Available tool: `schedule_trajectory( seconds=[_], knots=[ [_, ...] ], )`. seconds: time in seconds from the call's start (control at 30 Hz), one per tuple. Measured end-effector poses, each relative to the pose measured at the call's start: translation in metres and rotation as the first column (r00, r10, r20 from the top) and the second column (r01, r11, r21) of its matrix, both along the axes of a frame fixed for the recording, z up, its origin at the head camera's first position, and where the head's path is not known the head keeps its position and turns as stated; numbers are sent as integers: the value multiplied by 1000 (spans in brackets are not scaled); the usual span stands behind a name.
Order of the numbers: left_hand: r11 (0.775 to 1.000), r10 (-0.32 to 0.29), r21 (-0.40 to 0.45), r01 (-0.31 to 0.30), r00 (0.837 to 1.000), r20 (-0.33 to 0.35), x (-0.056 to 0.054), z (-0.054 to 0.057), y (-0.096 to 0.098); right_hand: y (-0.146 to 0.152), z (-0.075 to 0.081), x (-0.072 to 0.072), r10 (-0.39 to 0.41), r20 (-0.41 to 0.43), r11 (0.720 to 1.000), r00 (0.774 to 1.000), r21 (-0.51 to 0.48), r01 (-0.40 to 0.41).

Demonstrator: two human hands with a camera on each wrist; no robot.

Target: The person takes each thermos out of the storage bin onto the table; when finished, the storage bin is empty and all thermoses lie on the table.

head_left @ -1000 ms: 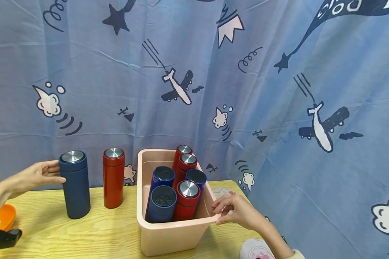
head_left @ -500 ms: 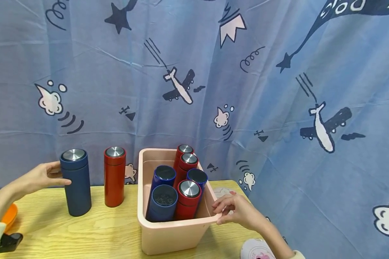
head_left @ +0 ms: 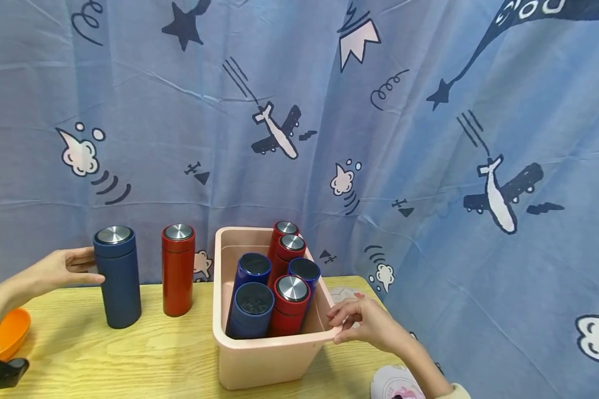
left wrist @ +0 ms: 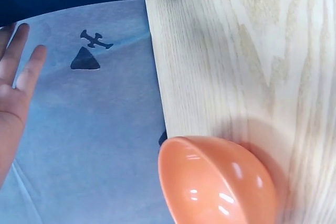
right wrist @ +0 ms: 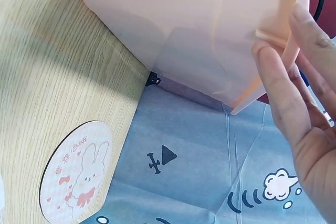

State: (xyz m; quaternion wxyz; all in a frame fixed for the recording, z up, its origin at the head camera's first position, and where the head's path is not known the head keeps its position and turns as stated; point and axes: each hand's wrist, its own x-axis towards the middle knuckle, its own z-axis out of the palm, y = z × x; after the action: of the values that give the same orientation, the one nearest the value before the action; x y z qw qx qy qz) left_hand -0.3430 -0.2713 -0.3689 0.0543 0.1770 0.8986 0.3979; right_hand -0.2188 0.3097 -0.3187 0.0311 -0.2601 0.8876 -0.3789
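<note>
A dark blue thermos (head_left: 120, 291) with a steel lid stands upright on the table at the left. My left hand (head_left: 60, 272) is at its left side, the thumb in front and the other fingers partly behind; in the left wrist view its fingers look straight beside the thermos. A red thermos (head_left: 177, 280) stands just to the right. At centre is a pink bin (head_left: 267, 366) with several red and blue thermoses upright inside, among them a front red thermos (head_left: 288, 310) and a front blue thermos (head_left: 252, 318). My right hand (head_left: 366, 327) pinches the bin's right front corner rim.
An orange bowl (left wrist: 247, 171) lies near the left forearm, with a black object (head_left: 9, 372) next to it. A round rabbit-printed mat (right wrist: 79, 177) rests on the table (head_left: 165, 354) to the right of the bin. A patterned blue curtain (head_left: 155, 127) hangs behind.
My left thumb moved farther across the blue thermos, then back toward its left edge. My right hand keeps its hold on the rim. The thermoses stay in place; the view shifts slightly.
</note>
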Motion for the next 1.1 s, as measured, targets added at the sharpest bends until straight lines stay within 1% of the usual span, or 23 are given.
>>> schedule_trajectory(
  seconds=[0.1,0.2,0.27,0.37,0.4,0.47,0.53,0.57,0.6,0.67,0.8,0.9,1.03,1.1],
  knots=[
    [998,50,50,-49,998,-29,6,-4,-4,0,0,0,1,-23,1000,1000,14,-1],
    [985,125,133,-113,989,-84,14,-9,-11,0,-1,-1,30,-43,999,999,15,-30],
    [968,181,198,-154,975,-126,20,-11,-14,0,-2,-2,45,-47,999,998,10,-45],
    [934,263,295,-203,948,-179,31,-10,-17,0,-2,-2,51,-42,999,998,3,-51],
    [918,280,339,-206,942,-186,35,-8,-17,1,-3,-3,52,-39,999,998,0,-52],
    [886,294,423,-190,935,-195,43,-4,-17,1,-3,-3,52,-42,999,998,2,-52],
    [855,287,494,-159,938,-195,50,0,-16,2,-2,-3,56,-44,998,997,1,-56],
    [842,278,521,-141,940,-196,53,2,-15,2,-2,-4,55,-42,998,998,-1,-55],
    [834,270,537,-127,943,-197,56,3,-14,2,-2,-4,53,-40,999,998,-4,-53],
    [830,261,544,-122,947,-187,60,5,-9,3,-2,-4,47,-32,999,998,-12,-47],
    [827,270,543,-142,949,-163,70,6,1,4,-2,-4,49,-18,998,999,-25,-50],
    [837,264,529,-137,949,-171,79,7,10,4,-3,-5,53,-15,998,998,-29,-53],
    [852,218,516,-86,955,-200,89,10,26,4,-3,-5,53,-19,998,998,-25,-53],
    [860,199,505,-71,958,-206,94,12,34,4,-3,-5,51,-22,998,998,-22,-52]
  ],
)
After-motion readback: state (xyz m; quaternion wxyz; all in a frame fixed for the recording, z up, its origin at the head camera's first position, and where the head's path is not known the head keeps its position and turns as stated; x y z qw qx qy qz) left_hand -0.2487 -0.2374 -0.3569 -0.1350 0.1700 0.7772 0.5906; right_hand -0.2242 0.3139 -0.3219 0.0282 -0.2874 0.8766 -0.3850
